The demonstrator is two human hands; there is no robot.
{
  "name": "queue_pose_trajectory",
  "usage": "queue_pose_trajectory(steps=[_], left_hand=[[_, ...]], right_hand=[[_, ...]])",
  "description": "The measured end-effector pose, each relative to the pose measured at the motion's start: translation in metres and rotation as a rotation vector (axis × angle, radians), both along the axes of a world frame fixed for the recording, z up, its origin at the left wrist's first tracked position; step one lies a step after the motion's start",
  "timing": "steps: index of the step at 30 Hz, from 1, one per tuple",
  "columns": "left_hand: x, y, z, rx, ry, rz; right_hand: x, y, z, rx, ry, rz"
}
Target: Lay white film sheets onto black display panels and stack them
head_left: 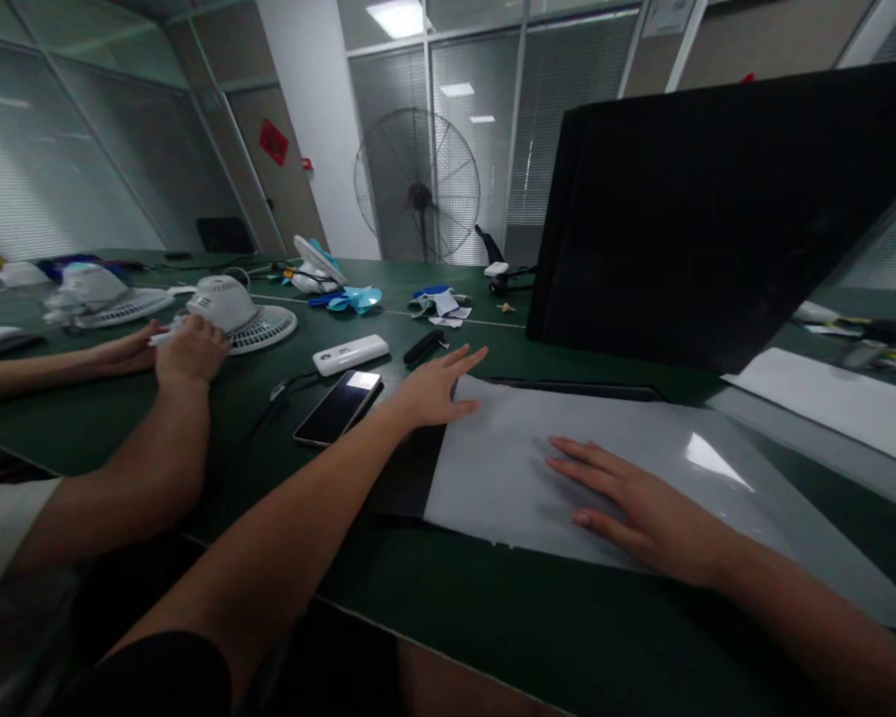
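A thin, whitish, slightly glossy sheet (508,468) lies across a flat black panel (403,478), whose edges show at the left and along the back. At the sheet's far left corner is my left hand (433,388), fingers stretched forward and thumb apart over the edge; whether it presses on the sheet I cannot tell. My right hand (642,508) rests palm down on or just over the middle of the sheet, fingers spread. Neither hand grips anything. To the right, the sheet runs past the panel onto the green tabletop (448,597).
A large black screen-like panel (687,219) stands upright behind the sheet. Left of my arm lie a phone (339,406), a white device (350,355) and a small black object (422,347). A co-worker's hands (194,349) handle a white fan part (228,304). White boards (836,398) lie at right.
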State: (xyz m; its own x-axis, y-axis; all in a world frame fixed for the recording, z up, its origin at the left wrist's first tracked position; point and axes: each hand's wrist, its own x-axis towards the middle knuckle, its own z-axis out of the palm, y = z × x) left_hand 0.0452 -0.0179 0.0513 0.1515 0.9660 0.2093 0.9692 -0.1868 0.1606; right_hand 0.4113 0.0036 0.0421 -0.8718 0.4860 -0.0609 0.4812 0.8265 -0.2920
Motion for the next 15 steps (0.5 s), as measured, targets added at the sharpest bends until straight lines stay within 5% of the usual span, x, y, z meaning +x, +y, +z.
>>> queue_pose_trajectory(steps=[5, 9, 12, 15], left_hand=[[-0.015, -0.002, 0.002, -0.139, 0.096, -0.120], [-0.018, 0.001, 0.000, -0.149, 0.111, -0.156], [-0.018, 0.005, 0.001, -0.073, 0.146, -0.081], [-0.019, 0.008, 0.000, -0.020, 0.122, -0.009]], right_hand=[[0.022, 0.033, -0.012, 0.332, -0.011, -0.409], [0.054, 0.063, -0.011, 0.377, -0.108, -0.669], [0.070, 0.072, -0.005, 0.307, -0.182, -0.737], [0.067, 0.068, 0.000, 0.247, -0.188, -0.637]])
